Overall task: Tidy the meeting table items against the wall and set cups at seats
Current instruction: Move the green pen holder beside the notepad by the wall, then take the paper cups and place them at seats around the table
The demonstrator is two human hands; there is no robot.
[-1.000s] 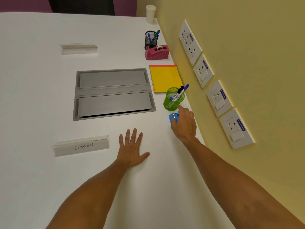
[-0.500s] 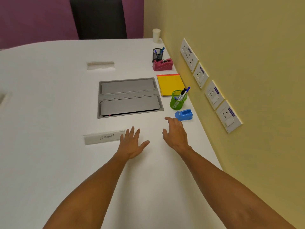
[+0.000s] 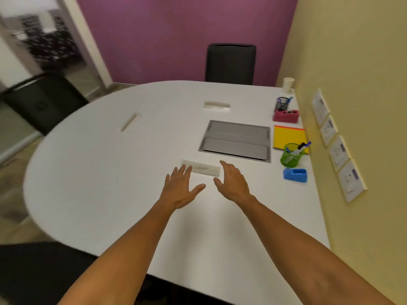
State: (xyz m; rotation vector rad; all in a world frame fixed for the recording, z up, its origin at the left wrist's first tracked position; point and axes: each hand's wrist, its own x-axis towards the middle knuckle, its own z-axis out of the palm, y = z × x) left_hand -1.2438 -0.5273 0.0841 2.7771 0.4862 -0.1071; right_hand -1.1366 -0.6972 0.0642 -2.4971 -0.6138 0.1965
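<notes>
A white meeting table fills a room with purple and yellow walls. The left hand and right hand are spread flat, holding nothing, fingertips at a blurred name plate, apparently just touching it. Right of the right hand, along the wall, sit a blue tape dispenser, green pen cup, yellow notepad, red tape dispenser, black pen holder and paper cup.

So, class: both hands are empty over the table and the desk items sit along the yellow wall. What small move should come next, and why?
Probably reach the right hand toward the far corner for the paper cup. The blue tape dispenser, green pen pot, yellow notepad and pink dispenser already line the wall, and no cup stands at any seat.
</notes>
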